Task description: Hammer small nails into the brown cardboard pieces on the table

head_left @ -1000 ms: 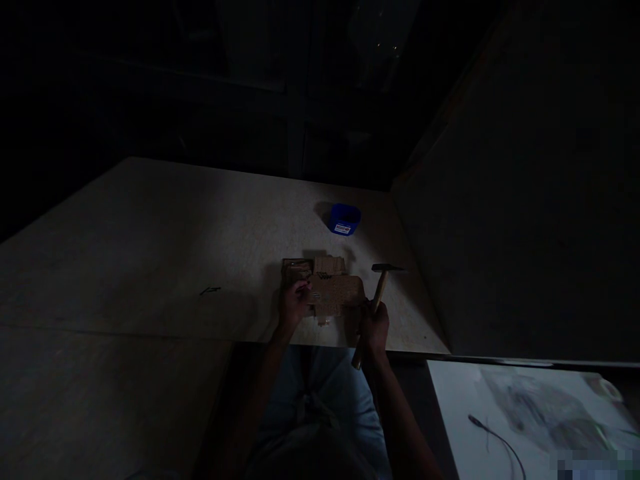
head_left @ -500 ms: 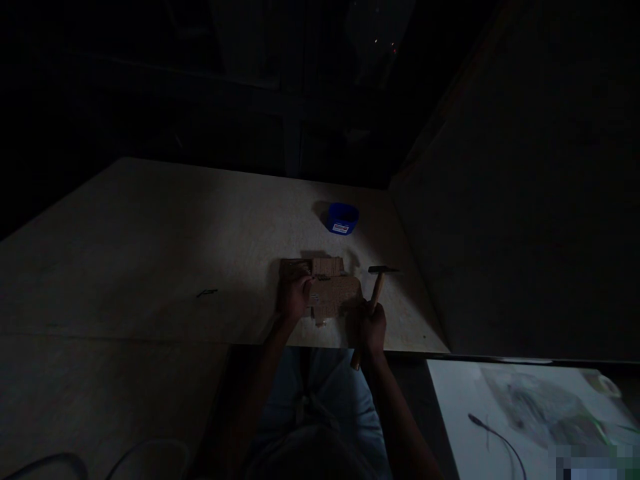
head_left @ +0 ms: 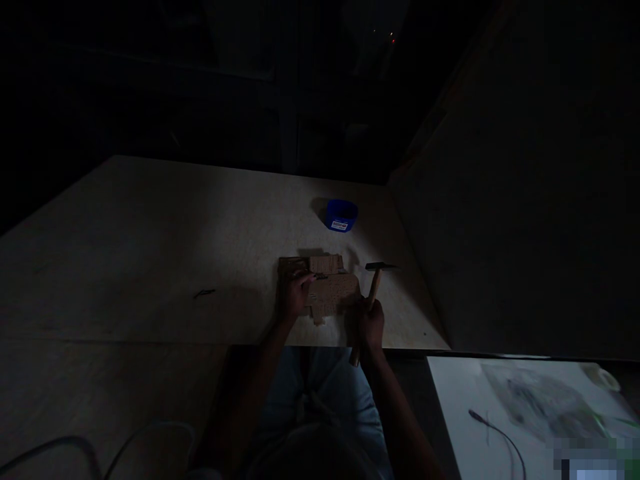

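Observation:
My right hand (head_left: 371,325) is wrapped round the wooden handle of a hammer (head_left: 375,287), whose dark metal head points away from me, just right of some cardboard. My left hand (head_left: 294,297) rests at the left side of the stacked cardboard pieces (head_left: 334,293), thumb and fingertips pinched together over them. A short dark streak shows on the cardboard by those fingertips; anything between them is too small and dim to make out. The cardboard lies flat near the table's front edge.
Beyond the cardboard stands a blue plastic tub (head_left: 341,216) with a white label. Several thin dark pieces (head_left: 205,293) lie left on the pale tabletop (head_left: 150,233). A dark panel (head_left: 500,233) rises at right. Below it, a white surface (head_left: 450,400) bears a cable and plastic bag.
My left fingertips have shifted slightly up and right across the cardboard, closer to the dark streak. The right hand keeps its grip on the hammer, nearly still. The whole view has shifted slightly.

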A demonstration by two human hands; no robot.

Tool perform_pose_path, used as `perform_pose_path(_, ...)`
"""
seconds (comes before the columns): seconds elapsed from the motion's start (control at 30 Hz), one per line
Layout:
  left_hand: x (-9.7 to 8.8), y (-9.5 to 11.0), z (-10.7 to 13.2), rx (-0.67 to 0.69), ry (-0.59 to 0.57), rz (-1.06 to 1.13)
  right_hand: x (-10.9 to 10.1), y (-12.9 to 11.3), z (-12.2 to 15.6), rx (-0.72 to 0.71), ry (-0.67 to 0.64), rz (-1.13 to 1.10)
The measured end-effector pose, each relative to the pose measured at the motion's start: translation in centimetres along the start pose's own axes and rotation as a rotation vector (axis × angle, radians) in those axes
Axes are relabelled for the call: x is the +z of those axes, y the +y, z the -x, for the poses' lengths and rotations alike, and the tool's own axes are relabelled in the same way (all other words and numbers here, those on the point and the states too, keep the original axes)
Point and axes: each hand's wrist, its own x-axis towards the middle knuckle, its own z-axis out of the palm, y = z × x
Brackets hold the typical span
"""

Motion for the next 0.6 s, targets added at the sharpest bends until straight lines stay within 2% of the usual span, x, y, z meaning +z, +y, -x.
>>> perform_pose_path(0.2,0.2,-0.3,0.3,-0.001,0.035,-0.015,-0.1,-0.4,-0.2,0.008,0.01,0.024)
perform_pose_path(0.6,0.1,-0.5,0.5,0.07,-0.026,-0.128,-0.8,-2.1,0.3,-0.001,0.027,0.039)
